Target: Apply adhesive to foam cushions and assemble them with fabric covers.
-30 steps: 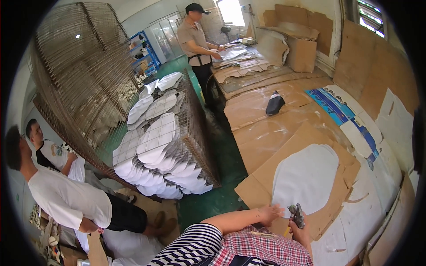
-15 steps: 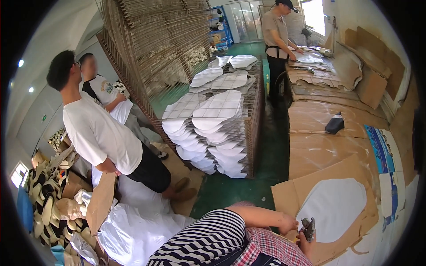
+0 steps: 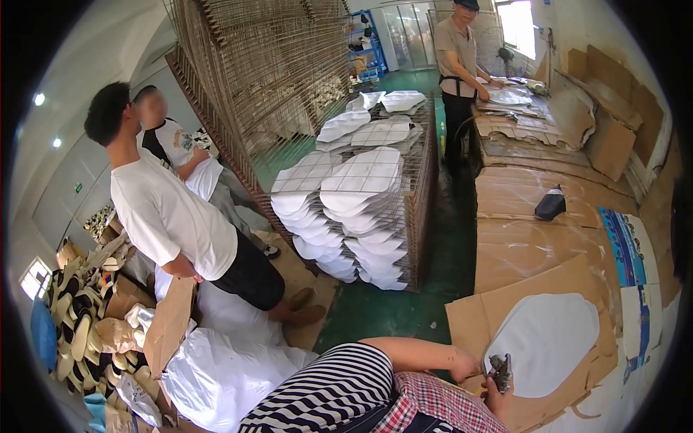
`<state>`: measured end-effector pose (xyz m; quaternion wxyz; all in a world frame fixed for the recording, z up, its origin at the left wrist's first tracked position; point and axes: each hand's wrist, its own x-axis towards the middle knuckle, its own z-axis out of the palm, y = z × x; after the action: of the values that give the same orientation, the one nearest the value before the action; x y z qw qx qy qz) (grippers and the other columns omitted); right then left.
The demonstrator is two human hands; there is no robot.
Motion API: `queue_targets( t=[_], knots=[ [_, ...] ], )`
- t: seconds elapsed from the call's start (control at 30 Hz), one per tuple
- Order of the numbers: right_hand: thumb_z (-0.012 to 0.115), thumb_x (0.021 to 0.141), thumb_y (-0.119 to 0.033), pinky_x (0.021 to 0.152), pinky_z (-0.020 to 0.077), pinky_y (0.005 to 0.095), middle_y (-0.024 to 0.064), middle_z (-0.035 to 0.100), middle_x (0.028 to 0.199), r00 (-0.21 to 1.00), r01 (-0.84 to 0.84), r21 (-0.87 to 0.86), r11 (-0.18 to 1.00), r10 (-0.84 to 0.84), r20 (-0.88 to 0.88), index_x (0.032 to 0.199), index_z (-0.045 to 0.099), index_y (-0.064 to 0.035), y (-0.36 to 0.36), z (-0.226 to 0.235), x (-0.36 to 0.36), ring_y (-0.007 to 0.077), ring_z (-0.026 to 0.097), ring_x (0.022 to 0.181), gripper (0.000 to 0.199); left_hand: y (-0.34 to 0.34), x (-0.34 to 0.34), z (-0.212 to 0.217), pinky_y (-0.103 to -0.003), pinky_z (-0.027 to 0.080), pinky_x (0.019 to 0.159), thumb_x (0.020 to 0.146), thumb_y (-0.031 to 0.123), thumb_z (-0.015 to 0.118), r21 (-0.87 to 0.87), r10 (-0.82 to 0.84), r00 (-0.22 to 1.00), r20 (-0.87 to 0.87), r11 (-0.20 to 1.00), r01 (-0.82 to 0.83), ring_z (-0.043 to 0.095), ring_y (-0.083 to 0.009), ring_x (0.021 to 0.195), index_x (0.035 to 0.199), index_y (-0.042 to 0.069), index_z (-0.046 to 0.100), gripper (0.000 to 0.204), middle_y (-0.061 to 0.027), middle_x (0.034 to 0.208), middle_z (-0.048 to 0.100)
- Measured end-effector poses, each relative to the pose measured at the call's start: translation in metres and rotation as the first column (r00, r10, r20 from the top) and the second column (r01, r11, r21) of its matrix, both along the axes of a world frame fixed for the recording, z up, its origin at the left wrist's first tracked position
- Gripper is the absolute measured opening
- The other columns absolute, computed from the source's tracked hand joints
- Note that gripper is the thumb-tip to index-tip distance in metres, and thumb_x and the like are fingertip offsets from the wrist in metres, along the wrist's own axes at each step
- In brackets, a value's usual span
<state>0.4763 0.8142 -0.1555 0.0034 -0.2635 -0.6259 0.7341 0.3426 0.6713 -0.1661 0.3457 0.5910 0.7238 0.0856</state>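
My right hand (image 3: 497,397) is wrapped round a dark metal tool that looks like a spray gun (image 3: 499,369), its knobbed top pointing up. Close beside it, on the left, my left hand (image 3: 465,366) is closed with the fingers curled in. Whatever it grips, if anything, is hidden. Under and beyond the tool lies a white rounded sheet (image 3: 552,339), apparently stacked on others like it. The sheet rests on a brown cardboard piece (image 3: 473,317) on the bench.
A wire rack (image 3: 415,238) carries many white sheets (image 3: 361,177). A dark pointed object (image 3: 551,203) sits on the cardboard-covered bench (image 3: 505,238). White plastic bags (image 3: 216,375) lie at left. Two people (image 3: 173,216) stand left; another person (image 3: 458,65) stands at the bench's far end.
The view has shifted slightly. My left hand has curled in a little beside the tool. The person at the far end has lifted their head from the bench.
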Motion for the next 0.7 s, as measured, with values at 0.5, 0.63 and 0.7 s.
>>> queue_targets(
  t=[0.5,0.63,0.7],
  knots=[
    [0.060,0.079,-0.003,0.048,0.0454,0.0241,0.0045,0.059,0.084,0.999,-0.023,0.029,0.999,0.024,-0.025,0.123,0.045,-0.0057,-0.005,0.040,0.002,0.0112,0.056,0.063,0.047,-0.011,0.006,0.000,-0.046,0.047,0.076,0.074,0.026,0.061,0.000,0.015,0.999,0.042,1.000,-0.015,0.059,-0.0367,0.088,0.099,0.001,0.060,0.035,-0.0196,0.090,0.063],
    [0.061,0.080,-0.004,0.052,0.0455,0.0246,0.0047,0.059,0.084,0.999,-0.034,-0.011,0.999,0.034,-0.013,0.124,0.045,-0.0050,-0.009,0.049,0.003,0.0110,0.054,0.063,0.048,-0.015,0.005,-0.002,-0.046,0.047,0.076,0.077,0.026,0.060,-0.014,0.029,0.999,0.020,0.999,-0.029,0.059,-0.0376,0.087,0.102,0.001,0.058,0.036,-0.0203,0.090,0.062],
    [0.061,0.080,-0.004,0.053,0.0458,0.0247,0.0047,0.059,0.085,1.000,-0.021,0.003,1.000,0.021,-0.002,0.125,0.044,-0.0054,-0.008,0.053,0.006,0.0110,0.054,0.064,0.048,-0.012,0.004,-0.005,-0.046,0.047,0.076,0.076,0.024,0.060,0.012,0.010,1.000,0.020,1.000,-0.010,0.059,-0.0377,0.087,0.103,0.001,0.058,0.035,-0.0204,0.091,0.062]
  ],
)
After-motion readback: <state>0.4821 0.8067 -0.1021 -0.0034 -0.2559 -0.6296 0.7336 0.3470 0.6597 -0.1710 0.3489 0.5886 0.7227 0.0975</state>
